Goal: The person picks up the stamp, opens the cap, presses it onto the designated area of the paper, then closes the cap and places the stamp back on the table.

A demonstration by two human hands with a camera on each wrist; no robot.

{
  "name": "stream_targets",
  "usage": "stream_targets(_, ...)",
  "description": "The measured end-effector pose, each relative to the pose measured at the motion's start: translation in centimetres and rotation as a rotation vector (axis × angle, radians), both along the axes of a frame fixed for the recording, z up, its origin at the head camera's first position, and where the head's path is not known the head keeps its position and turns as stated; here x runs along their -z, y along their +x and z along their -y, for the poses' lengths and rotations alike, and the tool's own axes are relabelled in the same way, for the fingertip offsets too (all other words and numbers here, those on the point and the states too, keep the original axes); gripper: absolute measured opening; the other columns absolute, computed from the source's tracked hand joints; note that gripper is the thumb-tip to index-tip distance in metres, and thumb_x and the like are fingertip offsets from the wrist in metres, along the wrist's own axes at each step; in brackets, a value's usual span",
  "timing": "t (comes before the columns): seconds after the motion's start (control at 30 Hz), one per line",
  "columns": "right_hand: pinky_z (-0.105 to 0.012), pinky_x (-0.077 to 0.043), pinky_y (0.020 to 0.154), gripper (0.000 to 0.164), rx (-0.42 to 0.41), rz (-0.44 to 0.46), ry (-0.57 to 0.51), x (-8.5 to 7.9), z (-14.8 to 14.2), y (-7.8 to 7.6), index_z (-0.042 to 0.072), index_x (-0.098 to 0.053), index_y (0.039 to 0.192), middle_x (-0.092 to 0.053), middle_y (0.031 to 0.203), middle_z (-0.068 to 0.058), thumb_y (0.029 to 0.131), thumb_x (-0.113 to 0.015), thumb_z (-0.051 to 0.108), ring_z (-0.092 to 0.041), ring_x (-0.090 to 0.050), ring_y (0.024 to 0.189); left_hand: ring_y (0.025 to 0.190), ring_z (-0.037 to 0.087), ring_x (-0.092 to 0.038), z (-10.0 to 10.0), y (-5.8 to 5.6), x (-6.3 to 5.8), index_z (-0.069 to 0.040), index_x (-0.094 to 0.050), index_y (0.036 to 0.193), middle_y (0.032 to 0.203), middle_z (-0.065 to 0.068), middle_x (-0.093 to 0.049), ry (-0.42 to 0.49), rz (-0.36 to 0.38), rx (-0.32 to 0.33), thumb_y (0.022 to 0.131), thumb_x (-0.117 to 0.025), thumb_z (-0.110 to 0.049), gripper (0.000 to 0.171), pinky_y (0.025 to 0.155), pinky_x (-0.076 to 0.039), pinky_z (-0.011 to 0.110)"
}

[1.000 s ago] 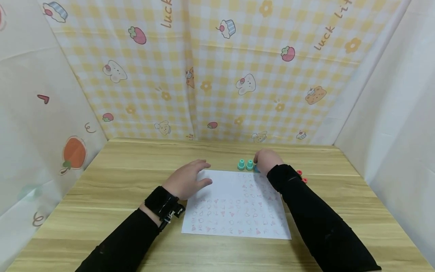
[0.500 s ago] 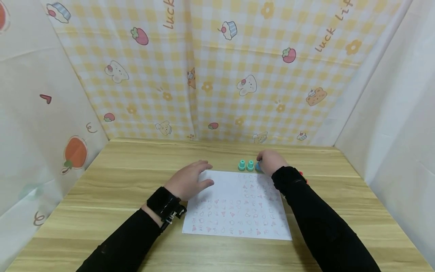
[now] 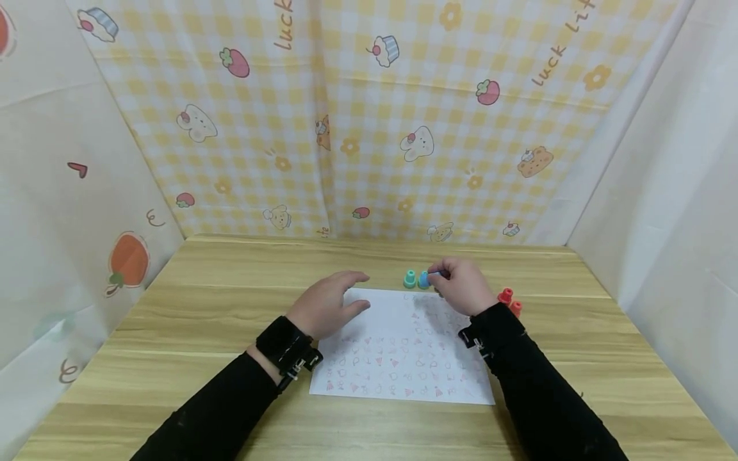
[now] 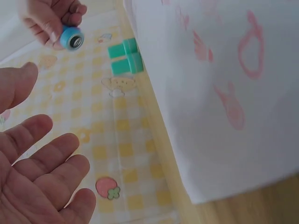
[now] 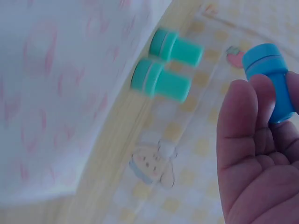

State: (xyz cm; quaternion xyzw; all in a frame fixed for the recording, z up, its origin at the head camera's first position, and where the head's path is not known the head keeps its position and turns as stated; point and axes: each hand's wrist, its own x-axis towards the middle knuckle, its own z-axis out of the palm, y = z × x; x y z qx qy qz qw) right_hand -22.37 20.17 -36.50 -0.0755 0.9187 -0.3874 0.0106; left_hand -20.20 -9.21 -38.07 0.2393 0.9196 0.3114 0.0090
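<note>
My right hand (image 3: 464,285) pinches a blue stamp (image 5: 266,63) between thumb and fingers, lifted off the table. The stamp's round dark face shows in the left wrist view. Two teal stamps (image 5: 161,84) stand upright behind the far edge of the white paper (image 3: 375,314); in the head view the blue stamp partly covers one of them. Rows of small faint red prints mark the paper. My left hand (image 3: 328,306) hovers at the paper's upper left with fingers spread and nothing in them.
Two red stamps (image 3: 505,296) stand on the wooden table (image 3: 230,269) to the right, near my right wrist. A yellow checked cloth (image 3: 369,179) hangs at the back, and white cloths (image 3: 663,211) close off both sides.
My right hand has lifted the blue stamp from beside the teal stamps and turned it so its underside shows. The red stamps are more visible. My left hand has shifted slightly right.
</note>
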Motion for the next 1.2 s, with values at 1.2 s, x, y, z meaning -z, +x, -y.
stream_targets(1.2, -0.027, -0.060, 0.073, 0.020, -0.103, 0.079, -0.236, 1.0, 3.6, 2.3, 0.002, -0.070, 0.108, -0.071, 0.094, -0.012, 0.109, -0.058, 0.018, -0.015, -0.067, 0.075, 0.117, 0.019, -0.074, -5.2, 0.7, 1.1, -0.014, -0.063, 0.138, 0.127, 0.003, -0.075, 0.231, 0.044, 0.011, 0.104, -0.069, -0.021, 0.035, 0.104, -0.057, 0.046)
